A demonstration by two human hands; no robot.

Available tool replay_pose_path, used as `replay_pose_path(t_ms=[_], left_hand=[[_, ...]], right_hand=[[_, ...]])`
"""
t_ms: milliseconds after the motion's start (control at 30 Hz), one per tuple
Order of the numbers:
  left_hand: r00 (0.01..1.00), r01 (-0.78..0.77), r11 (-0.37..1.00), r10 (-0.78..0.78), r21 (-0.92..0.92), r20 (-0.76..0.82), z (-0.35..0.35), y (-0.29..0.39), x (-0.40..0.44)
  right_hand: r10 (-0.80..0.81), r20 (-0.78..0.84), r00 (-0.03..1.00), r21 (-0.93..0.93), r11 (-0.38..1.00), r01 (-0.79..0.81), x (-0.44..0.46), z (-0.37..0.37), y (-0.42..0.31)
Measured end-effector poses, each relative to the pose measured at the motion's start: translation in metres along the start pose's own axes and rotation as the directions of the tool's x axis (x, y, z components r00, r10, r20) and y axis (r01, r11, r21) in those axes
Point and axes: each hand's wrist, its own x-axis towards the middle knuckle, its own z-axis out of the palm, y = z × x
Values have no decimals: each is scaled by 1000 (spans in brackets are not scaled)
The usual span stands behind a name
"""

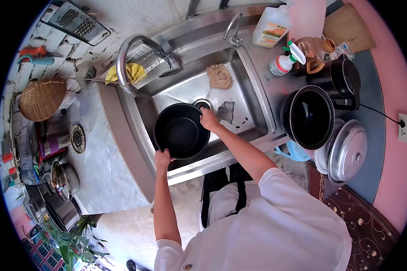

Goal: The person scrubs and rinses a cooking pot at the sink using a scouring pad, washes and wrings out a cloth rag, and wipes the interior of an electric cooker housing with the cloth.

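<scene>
Between my hands is a round black pot (181, 131), held over the near left part of the steel sink (167, 92). My left hand (163, 158) grips its near rim at the lower left. On the right side, my right hand (209, 119) is closed on the rim, close to the sink drain (202, 104). A crumpled tan cloth (219, 76) lies in the sink beyond the pot. A small grey rag (226, 112) lies on the basin floor, just right of my right hand, with dark scraps near it.
A chrome faucet (142, 40) arches over the sink's left side, near a yellow cloth (126, 73). Right of the sink stand a spray bottle (285, 63), a white jug (271, 27), a large black pot (311, 117) and a metal lid (348, 152). A marble counter (101, 153) borders the left.
</scene>
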Motion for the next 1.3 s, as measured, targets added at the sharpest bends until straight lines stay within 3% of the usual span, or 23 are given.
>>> replay_pose_path(t_ms=[100, 167, 233, 300, 333, 400, 433, 500, 633, 667, 700, 767, 800, 833, 900, 933, 967, 1033, 1100, 1167, 1233, 1267, 1300], left_hand=[[997, -6, 993, 14, -114, 74, 15, -13, 40], [997, 35, 990, -26, -138, 69, 29, -24, 69], [998, 30, 962, -11, -272, 69, 36, -22, 74], [998, -13, 936, 35, -353, 55, 46, -7, 80], [997, -10, 927, 37, -374, 64, 54, -11, 87], [996, -11, 919, 45, -394, 76, 63, -6, 99], [996, -3, 922, 40, -387, 86, 65, -5, 98], [998, 0, 925, 22, -379, 54, 64, 3, 94], [991, 106, 893, -58, -437, 121, 71, -5, 96], [997, 70, 884, -49, -462, 58, 70, -4, 85], [999, 36, 875, -45, -483, -8, 65, -2, 68], [998, -68, 998, 68, -17, -20, 42, -3, 19], [989, -141, 987, 143, 74, -26, 47, -19, 3], [976, -210, 963, 217, 170, -20, 50, -32, -13], [972, -216, 917, 233, 335, -11, 55, -42, -35], [921, -308, 897, 365, 316, -138, 61, -50, -41], [926, -296, 903, 352, 312, -137, 59, -53, -45], [869, -333, 859, 440, 388, -228, 52, -56, -51], [838, -370, 847, 481, 381, -255, 58, -70, -51], [771, -470, 822, 560, 321, -304, 53, -67, -47], [781, -465, 843, 534, 269, -323, 55, -69, -47], [805, -447, 861, 506, 243, -309, 56, -70, -46], [829, -427, 877, 477, 219, -294, 56, -72, -44]], right_hand=[[-31, 81, 996, 23, 999, 29, 25, -3, 18], [65, -121, 991, 171, 984, -44, 34, -37, -17], [-74, -365, 928, 179, 973, 147, 47, -59, -55], [-401, -477, 782, -67, 904, 422, 62, -89, -96], [-408, -461, 788, -81, 903, 421, 64, -96, -115], [-518, -141, 844, -54, 855, 516, 67, -107, -151], [-521, -108, 847, -64, 854, 517, 66, -102, -153], [-356, 123, 926, -126, 920, 371, 75, -100, -166], [-458, 38, 888, -222, 863, 455, 58, -95, -150], [-469, 52, 881, -226, 854, 468, 44, -89, -148], [-447, -34, 894, -193, 880, 433, 27, -81, -146], [-421, -91, 903, -148, 902, 406, 18, -57, -137], [-279, 147, 949, -120, 947, 297, 18, -40, -132], [-119, 379, 918, -122, 977, 177, 17, -21, -123], [-10, 677, 736, -395, 839, 375, 49, 16, -111], [-48, 756, 653, -369, 793, 485, 71, 37, -104], [-76, 824, 561, -332, 738, 587, 94, 56, -103], [-30, 747, 664, -431, 739, 518, 124, 70, -138], [85, 566, 820, -641, 671, 373, 121, 62, -149], [165, 722, 672, -686, 299, 664, 103, 62, -153], [380, 652, 656, -746, 165, 645, 84, 70, -154], [382, 656, 651, -740, 157, 654, 91, 76, -151], [401, 714, 574, -686, 563, 460, 105, 83, -144]])
